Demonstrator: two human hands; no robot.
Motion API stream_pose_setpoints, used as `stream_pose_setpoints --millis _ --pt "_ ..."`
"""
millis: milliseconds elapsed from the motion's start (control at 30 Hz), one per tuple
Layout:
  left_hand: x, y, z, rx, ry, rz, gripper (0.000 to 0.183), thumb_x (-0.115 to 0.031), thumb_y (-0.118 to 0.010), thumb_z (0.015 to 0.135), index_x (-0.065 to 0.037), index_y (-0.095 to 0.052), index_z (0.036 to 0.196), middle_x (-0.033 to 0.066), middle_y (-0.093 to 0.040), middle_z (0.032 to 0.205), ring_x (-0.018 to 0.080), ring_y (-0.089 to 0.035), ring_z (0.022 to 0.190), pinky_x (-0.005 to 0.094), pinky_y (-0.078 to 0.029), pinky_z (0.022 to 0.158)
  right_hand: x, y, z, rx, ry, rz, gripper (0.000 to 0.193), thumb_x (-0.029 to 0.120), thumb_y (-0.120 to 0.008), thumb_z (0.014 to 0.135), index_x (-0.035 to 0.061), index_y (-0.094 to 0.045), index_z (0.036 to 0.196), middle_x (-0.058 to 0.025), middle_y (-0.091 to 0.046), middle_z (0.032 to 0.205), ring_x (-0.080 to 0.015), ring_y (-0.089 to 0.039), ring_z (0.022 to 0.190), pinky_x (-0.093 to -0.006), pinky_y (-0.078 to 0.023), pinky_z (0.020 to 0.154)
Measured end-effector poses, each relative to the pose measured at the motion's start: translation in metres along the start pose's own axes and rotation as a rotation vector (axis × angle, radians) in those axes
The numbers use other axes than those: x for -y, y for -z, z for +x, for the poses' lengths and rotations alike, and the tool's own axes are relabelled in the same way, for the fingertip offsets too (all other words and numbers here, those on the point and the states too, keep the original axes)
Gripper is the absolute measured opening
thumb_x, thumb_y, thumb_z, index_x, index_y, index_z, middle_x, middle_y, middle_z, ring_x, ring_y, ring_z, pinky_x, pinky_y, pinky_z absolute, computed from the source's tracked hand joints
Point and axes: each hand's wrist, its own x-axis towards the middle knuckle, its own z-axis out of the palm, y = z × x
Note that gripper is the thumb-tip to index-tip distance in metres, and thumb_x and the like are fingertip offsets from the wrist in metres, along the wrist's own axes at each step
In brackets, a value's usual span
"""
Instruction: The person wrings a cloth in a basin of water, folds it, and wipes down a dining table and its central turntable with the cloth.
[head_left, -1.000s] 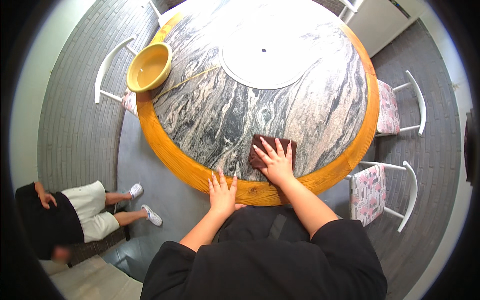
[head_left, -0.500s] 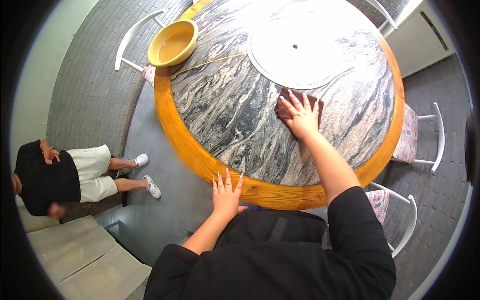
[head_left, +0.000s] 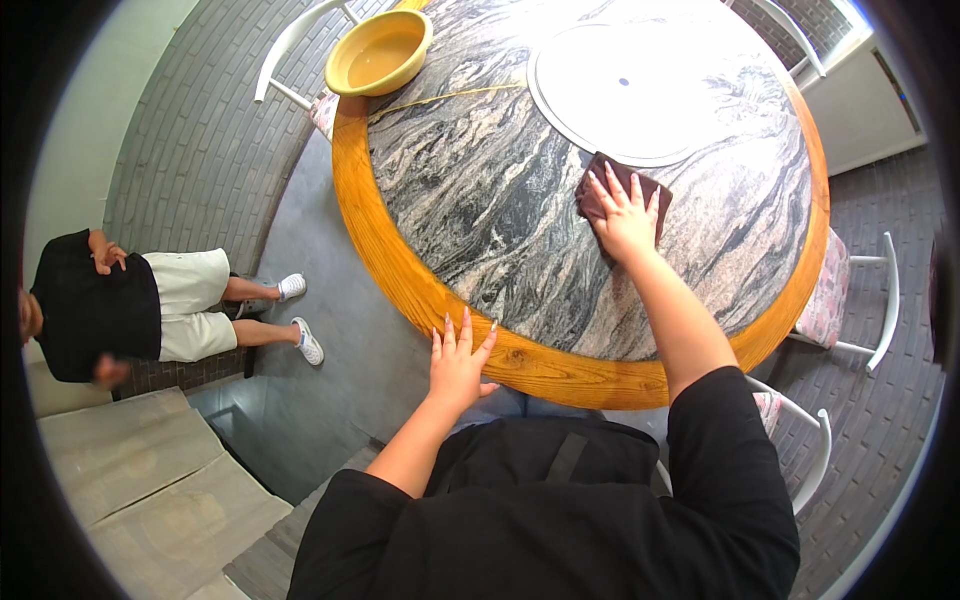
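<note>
My right hand lies flat with spread fingers on a dark brown cloth, pressing it against the marble-patterned tabletop. The cloth's far corner is close to the near rim of a round white disc in the middle of the table. My left hand rests on the table's wooden rim at the near side, fingers apart and holding nothing. At the far left of the tabletop stands a yellow basin with liquid in it.
White-framed chairs with patterned seats surround the table, among them one at the right. A person in a black top and light shorts is on the left. Flattened brown sheets lie at lower left. Glare whitens the far tabletop.
The view has shifted, so the table sits slightly further right and higher. My right hand and the cloth have slid a little towards the disc. My left hand stays on the rim.
</note>
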Motion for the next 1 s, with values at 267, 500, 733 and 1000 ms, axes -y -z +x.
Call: stream_pose_setpoints --millis 267,500,733,1000 --pt "-0.002 -0.001 -0.004 -0.024 0.04 -0.044 0.125 -0.055 -0.091 0.063 -0.027 -0.025 0.165 0.0168 -0.014 0.173 0.0457 -0.023 0.155 0.0623 -0.018 0.124 0.046 -0.005 -0.125 0.025 0.325 0.097 0.075 0.039 -0.066 0.09 0.037 -0.038 0.159 0.0043 -0.023 0.172 -0.0361 -0.022 0.157 -0.0705 -0.006 0.123" --pt "0.013 -0.017 -0.008 -0.122 0.027 -0.145 0.142 -0.05 -0.094 0.059 -0.009 -0.011 0.166 0.0068 -0.016 0.174 0.0365 -0.019 0.159 0.0605 -0.014 0.126 0.089 -0.033 -0.224 -0.024 0.742 0.29 0.071 0.067 -0.061 0.087 0.0346 -0.055 0.149 0.0073 -0.036 0.166 -0.0341 -0.025 0.156 -0.0711 -0.007 0.122" --pt "0.032 -0.016 -0.015 -0.197 0.033 -0.169 0.146 -0.053 -0.094 0.057 -0.006 -0.009 0.166 0.0191 -0.007 0.173 0.0405 -0.015 0.158 0.0602 -0.012 0.126 0.097 -0.027 -0.169 -0.037 0.852 0.269 0.066 0.052 -0.072 0.082 0.041 -0.057 0.146 0.0117 -0.041 0.163 -0.0261 -0.03 0.154 -0.0657 -0.011 0.124" --pt "0.072 -0.011 -0.01 -0.091 0.081 -0.148 0.146 -0.06 -0.092 0.058 -0.004 -0.009 0.165 0.0251 -0.001 0.172 0.0438 -0.011 0.158 0.0596 -0.008 0.126 0.099 -0.001 -0.041 -0.012 0.368 0.089 0.066 0.05 -0.065 0.094 0.0394 -0.044 0.156 0.0099 -0.027 0.17 -0.0316 -0.024 0.157 -0.066 -0.003 0.126"
